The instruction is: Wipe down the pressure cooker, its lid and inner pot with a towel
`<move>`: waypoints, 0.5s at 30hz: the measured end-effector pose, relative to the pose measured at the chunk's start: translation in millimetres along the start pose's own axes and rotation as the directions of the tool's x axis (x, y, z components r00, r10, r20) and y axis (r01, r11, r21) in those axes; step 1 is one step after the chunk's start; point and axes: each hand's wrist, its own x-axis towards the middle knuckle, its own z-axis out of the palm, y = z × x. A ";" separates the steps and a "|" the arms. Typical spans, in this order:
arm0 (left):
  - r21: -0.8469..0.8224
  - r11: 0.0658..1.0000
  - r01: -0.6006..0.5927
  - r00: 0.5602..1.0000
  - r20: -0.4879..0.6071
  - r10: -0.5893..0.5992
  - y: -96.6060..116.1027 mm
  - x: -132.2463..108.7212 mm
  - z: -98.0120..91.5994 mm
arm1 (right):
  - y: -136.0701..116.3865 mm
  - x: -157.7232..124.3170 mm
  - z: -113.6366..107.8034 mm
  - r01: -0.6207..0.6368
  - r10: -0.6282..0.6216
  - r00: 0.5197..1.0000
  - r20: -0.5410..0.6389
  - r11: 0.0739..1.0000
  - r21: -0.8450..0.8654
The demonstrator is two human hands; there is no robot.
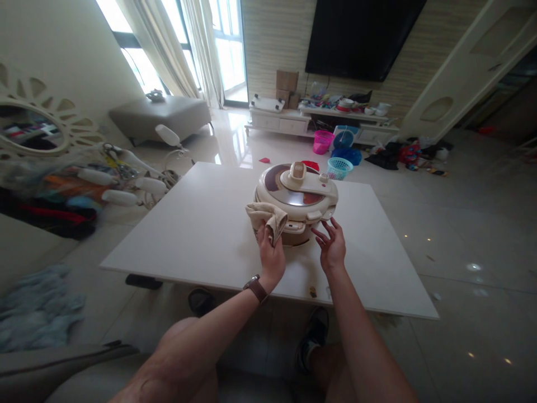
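Observation:
A cream pressure cooker [293,196] with a dark, shiny lid panel stands on the white table [201,224]. My left hand [271,257] is closed around a folded beige cloth [266,215], held against the cooker's near left side. At the near right side of the cooker is my right hand [333,246], fingers apart and curved upward, holding nothing. Its fingertips are close to the cooker's rim; whether they touch it I cannot tell.
Small brown bits [312,291] lie at the table's front edge. Beyond the table are a light blue basket [339,167], a pink basket [323,142] and a cluttered TV stand [281,122]. White padded arms of a stand [121,197] rise at the left.

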 end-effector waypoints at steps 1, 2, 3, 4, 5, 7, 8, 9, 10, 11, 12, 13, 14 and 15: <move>0.028 0.999 -0.024 1.000 0.020 0.023 -0.5 -0.6 -3.8 | 0.0 0.1 -0.1 -0.001 0.001 1.000 0.002 1.000 -0.003; 0.053 0.997 -0.051 0.998 0.046 0.049 -0.8 -1.5 -7.7 | 0.0 0.2 -0.2 -0.002 0.002 1.000 0.004 1.000 -0.005; 0.072 0.994 -0.078 0.995 0.074 0.073 -0.8 -2.9 -11.6 | -0.1 0.2 -0.3 -0.002 0.002 1.000 0.004 1.000 -0.006; 0.082 0.992 -0.098 0.991 0.101 0.090 -0.5 -4.6 -15.2 | -0.1 0.3 -0.2 -0.001 0.001 1.000 0.003 1.000 -0.006; 0.079 0.991 -0.106 0.988 0.120 0.096 0.1 -6.5 -18.2 | -0.1 0.3 -0.1 0.002 -0.002 1.000 0.000 1.000 -0.006; 0.037 0.997 -0.072 0.988 0.140 0.067 2.2 -9.8 -21.7 | 0.1 0.3 0.5 0.010 -0.010 1.000 -0.009 1.000 -0.007; 0.000 1.000 -0.030 0.990 0.140 0.030 3.6 -10.5 -22.2 | 0.2 0.3 0.9 0.014 -0.014 1.000 -0.012 1.000 -0.009; -0.038 0.999 0.026 0.991 0.134 -0.020 4.9 -10.0 -22.0 | 0.3 0.3 1.3 0.017 -0.017 1.000 -0.015 1.000 -0.011; -0.072 0.993 0.091 0.989 0.124 -0.081 5.8 -8.1 -21.1 | 0.5 0.2 1.6 0.020 -0.020 1.000 -0.018 1.000 -0.013; -0.098 0.983 0.157 0.983 0.110 -0.146 6.1 -4.6 -19.9 | 0.6 0.1 2.0 0.022 -0.022 1.000 -0.019 1.000 -0.015; -0.116 0.970 0.215 0.974 0.093 -0.204 5.5 0.5 -18.4 | 0.7 -0.1 2.2 0.025 -0.025 1.000 -0.018 1.000 -0.016; -0.130 0.957 0.260 0.965 0.075 -0.252 3.6 6.9 -16.8 | 0.7 -0.3 2.4 0.026 -0.027 1.000 -0.016 1.000 -0.017; -0.141 0.947 0.290 0.957 0.059 -0.285 0.5 14.3 -15.2 | 0.7 -0.6 2.5 0.026 -0.026 1.000 -0.013 0.999 -0.018; -0.154 0.939 0.308 0.952 0.049 -0.304 -4.0 22.3 -13.6 | 0.6 -1.0 2.6 0.025 -0.025 1.000 -0.011 1.000 -0.018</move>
